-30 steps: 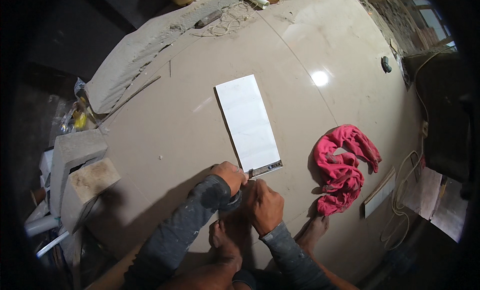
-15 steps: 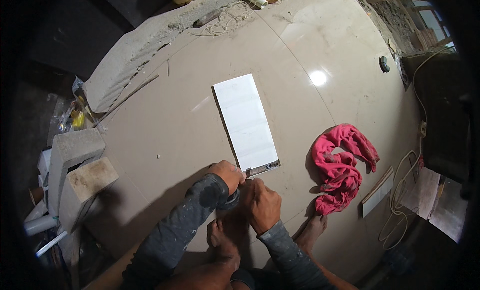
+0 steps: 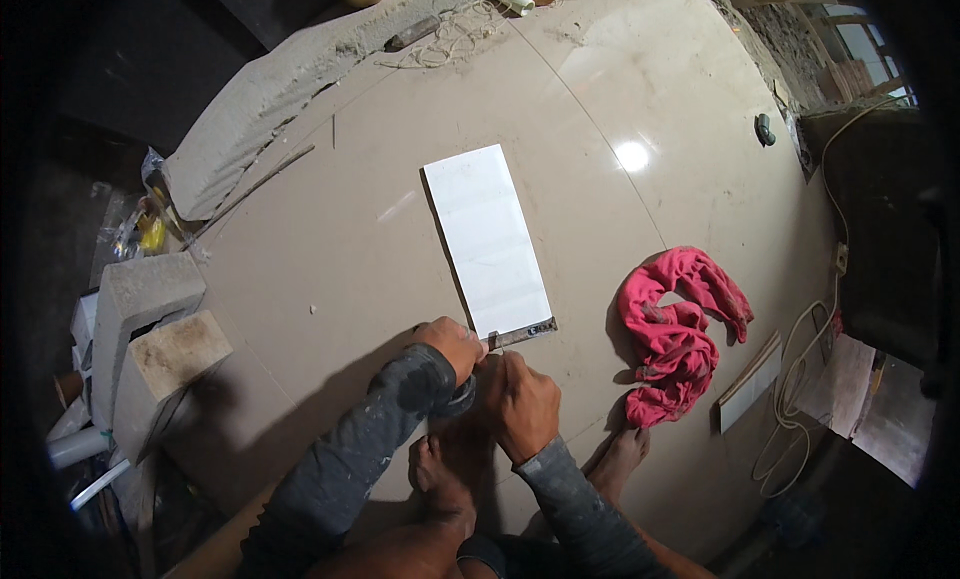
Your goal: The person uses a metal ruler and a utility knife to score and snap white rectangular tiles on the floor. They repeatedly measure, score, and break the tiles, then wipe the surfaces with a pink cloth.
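A white rectangular tile (image 3: pixel 487 241) lies lengthwise on the floor in front of me. Along its near short edge runs a dark flat metal strip (image 3: pixel 527 332) with small cut-outs at its right end. My left hand (image 3: pixel 449 346) is closed at the strip's left end, its fingertips pinching the strip against the tile's near left corner. Just right of it, my right hand (image 3: pixel 527 407) is curled into a fist close to the tile's near edge, thumb and forefinger together. Whatever sits in that fist is hidden by the fingers.
A crumpled pink cloth (image 3: pixel 675 344) lies at the right by my foot. Further right are a tile offcut (image 3: pixel 750 384) and a looped cable (image 3: pixel 795 414). Concrete blocks (image 3: pixel 170 359) stand at the left. A thin stick (image 3: pixel 260 191) and tangled string (image 3: pixel 450 49) lie further off.
The whole view has shifted very slightly. Both hands keep almost the same place at the tile's near edge, and their grips look unchanged.
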